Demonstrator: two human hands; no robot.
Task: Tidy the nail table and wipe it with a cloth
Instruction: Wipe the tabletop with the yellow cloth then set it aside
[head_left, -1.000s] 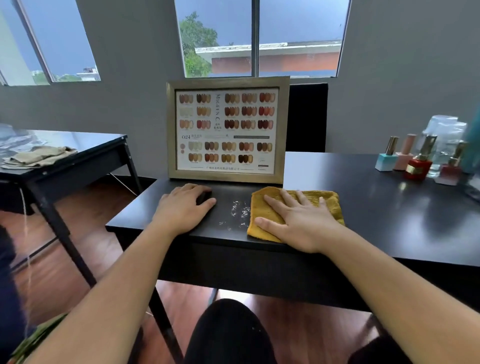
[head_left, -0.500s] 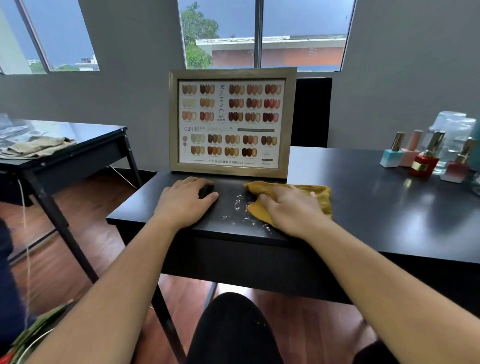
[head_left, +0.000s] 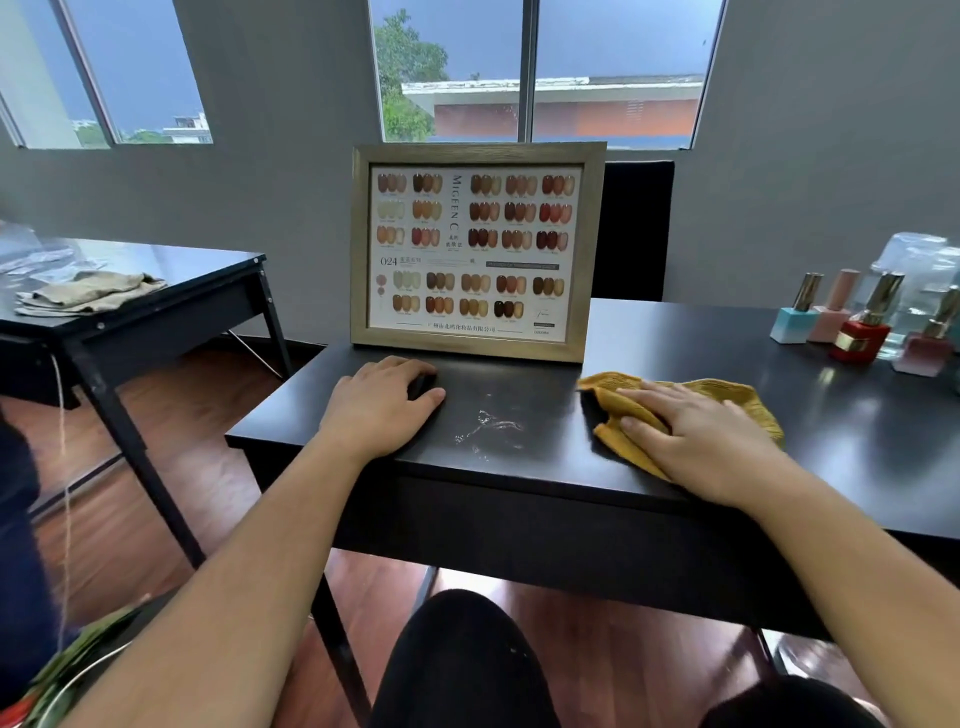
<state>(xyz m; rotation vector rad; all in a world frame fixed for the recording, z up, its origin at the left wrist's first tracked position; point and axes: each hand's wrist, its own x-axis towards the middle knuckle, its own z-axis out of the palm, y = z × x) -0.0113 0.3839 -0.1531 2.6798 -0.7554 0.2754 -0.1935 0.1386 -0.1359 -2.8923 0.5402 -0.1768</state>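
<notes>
A black nail table (head_left: 649, 332) stands in front of me. My right hand (head_left: 696, 436) lies flat, fingers straight, pressing a crumpled mustard-yellow cloth (head_left: 748, 400) onto the tabletop, right of centre near the front edge. A pale wet smear (head_left: 488, 428) marks the surface between my hands. My left hand (head_left: 379, 405) rests near the table's left front corner, with its fingers curled over a small dark object (head_left: 422, 387) that is mostly hidden.
A framed nail colour chart (head_left: 475, 249) stands upright just behind my hands. Several nail polish bottles (head_left: 857, 327) and clear containers (head_left: 914, 270) stand at the back right. A second black table (head_left: 156, 306) with a beige cloth (head_left: 88, 293) is on the left. A dark chair back (head_left: 634, 228) is behind the chart.
My right hand has slid the yellow cloth to the right, away from the pale specks, which are now smeared into a thin streak. My left hand has stayed where it was.
</notes>
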